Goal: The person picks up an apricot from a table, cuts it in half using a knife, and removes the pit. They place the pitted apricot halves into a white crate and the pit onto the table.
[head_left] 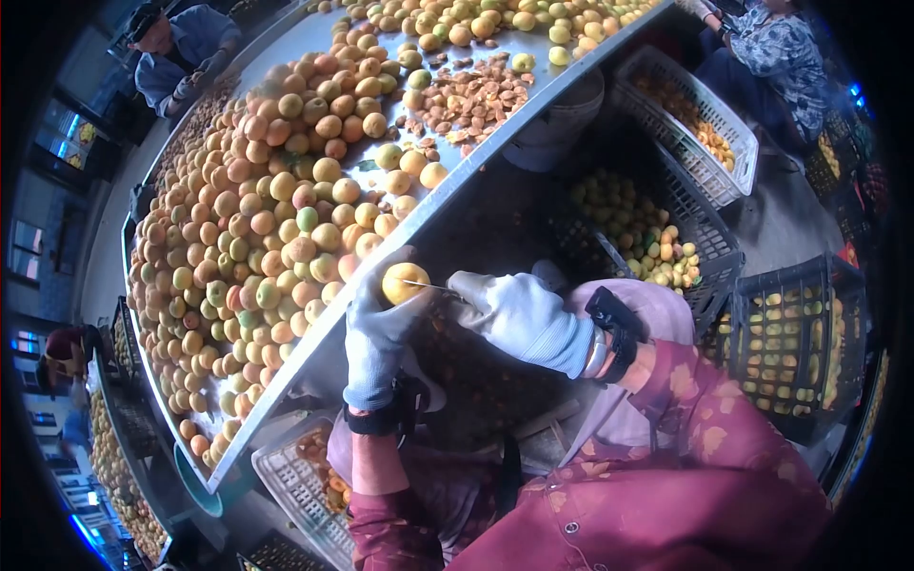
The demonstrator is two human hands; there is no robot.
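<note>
Metal table [433, 207] of piled fruit, hands [374, 333] with yellow fruit [405, 284] and knife [430, 285].

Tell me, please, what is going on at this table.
A person in a dark red top holds a yellow apricot in the gloved left hand, while the gloved right hand holds a thin blade against it. Heaps of whole apricots cover much of the metal table alongside, and split ones lie in a white crate lower down.
</note>
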